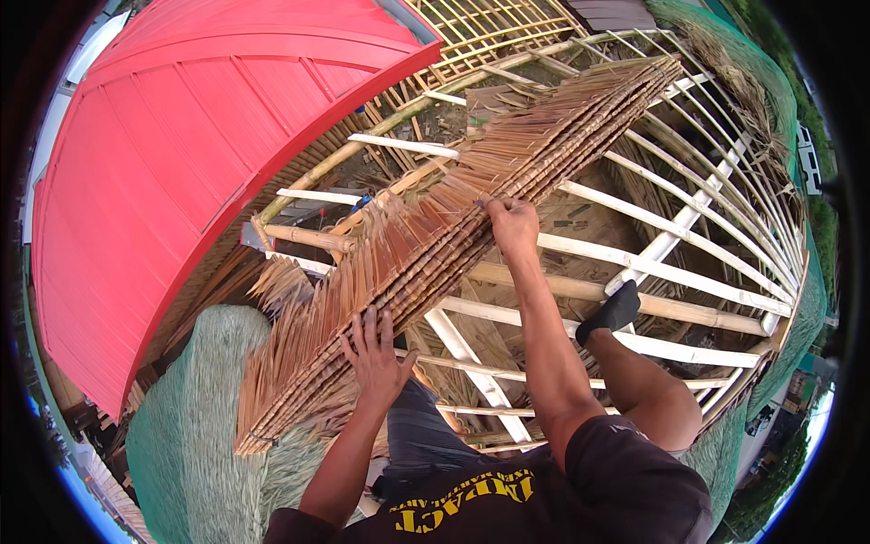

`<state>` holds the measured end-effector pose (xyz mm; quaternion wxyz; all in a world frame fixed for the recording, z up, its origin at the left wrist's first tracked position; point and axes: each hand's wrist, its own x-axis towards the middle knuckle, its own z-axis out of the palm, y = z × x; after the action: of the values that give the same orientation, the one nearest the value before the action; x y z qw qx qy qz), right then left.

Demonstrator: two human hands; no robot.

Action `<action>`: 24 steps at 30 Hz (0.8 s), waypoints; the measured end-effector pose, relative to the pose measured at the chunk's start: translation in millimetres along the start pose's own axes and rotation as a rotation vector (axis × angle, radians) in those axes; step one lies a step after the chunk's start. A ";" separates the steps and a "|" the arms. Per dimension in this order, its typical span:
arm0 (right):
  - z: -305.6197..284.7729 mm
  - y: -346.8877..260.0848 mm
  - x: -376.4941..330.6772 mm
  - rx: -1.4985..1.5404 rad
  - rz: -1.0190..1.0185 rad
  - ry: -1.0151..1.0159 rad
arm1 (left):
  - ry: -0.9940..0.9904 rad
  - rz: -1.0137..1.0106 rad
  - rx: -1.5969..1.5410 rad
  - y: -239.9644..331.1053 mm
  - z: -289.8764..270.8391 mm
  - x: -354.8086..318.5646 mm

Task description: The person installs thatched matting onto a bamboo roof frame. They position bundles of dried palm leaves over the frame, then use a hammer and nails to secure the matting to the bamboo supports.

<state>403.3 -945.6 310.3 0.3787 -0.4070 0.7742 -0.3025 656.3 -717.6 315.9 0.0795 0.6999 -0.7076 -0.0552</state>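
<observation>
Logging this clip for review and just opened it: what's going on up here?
A person sits high on a bare roof frame of pale bamboo and timber battens, handling a long stack of dried thatch panels laid diagonally across it. The left hand rests open, fingers spread, on the lower part of the stack; the right hand grips its edge further up. A foot in a dark sock braces on a batten. A red metal roof adjoins on the left.
</observation>
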 end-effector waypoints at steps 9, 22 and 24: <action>-91.2 -109.6 -172.9 -0.115 -0.083 0.199 | 0.082 0.349 -0.144 -79.8 -110.2 61.6; -233.9 -119.1 -339.7 0.093 -0.052 1.192 | 0.222 1.006 -0.385 53.4 -219.8 119.3; -255.2 -108.4 -352.7 0.145 -0.076 1.349 | 0.223 1.081 -0.415 85.8 -228.6 113.8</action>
<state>369.0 -654.3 649.8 -0.1717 -0.1299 0.8039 -0.5545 614.6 -822.5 560.5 0.3057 0.2112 -0.9257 -0.0703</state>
